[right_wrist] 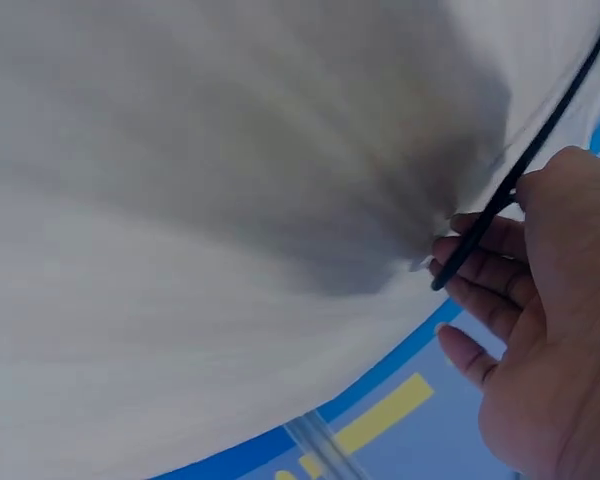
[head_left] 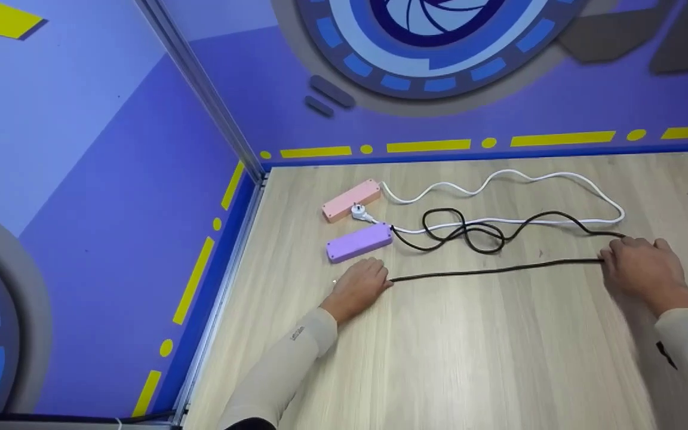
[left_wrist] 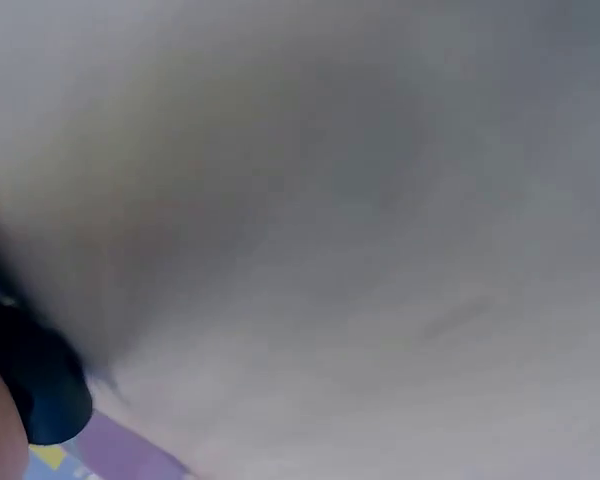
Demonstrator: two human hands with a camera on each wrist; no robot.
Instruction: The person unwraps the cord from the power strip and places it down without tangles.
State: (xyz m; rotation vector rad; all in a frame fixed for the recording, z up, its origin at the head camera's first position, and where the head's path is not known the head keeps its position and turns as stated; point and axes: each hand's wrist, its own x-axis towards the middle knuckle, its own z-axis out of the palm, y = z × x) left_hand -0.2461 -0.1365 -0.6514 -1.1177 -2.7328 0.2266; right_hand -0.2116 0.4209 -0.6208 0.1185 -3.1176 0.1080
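Note:
In the head view my left hand (head_left: 359, 283) lies low over the table beside a purple power strip (head_left: 359, 242), gripping the plug end of a black cord. That black plug (left_wrist: 45, 385) shows at the lower left edge of the left wrist view. From there the black cord (head_left: 493, 271) runs nearly straight to my right hand (head_left: 645, 269), which holds it with curled fingers. Beyond the right hand the cord doubles back in loose loops to the purple strip. In the right wrist view the cord (right_wrist: 515, 180) crosses my fingers (right_wrist: 490, 270).
Behind the purple strip lies a pink power strip (head_left: 351, 200). Its white cord (head_left: 559, 175) makes a wide loop, partly crossed by the black one, and ends in a white plug (head_left: 358, 211) between the strips. Patterned blue-purple walls (head_left: 439, 128) border the wooden table (head_left: 499, 358).

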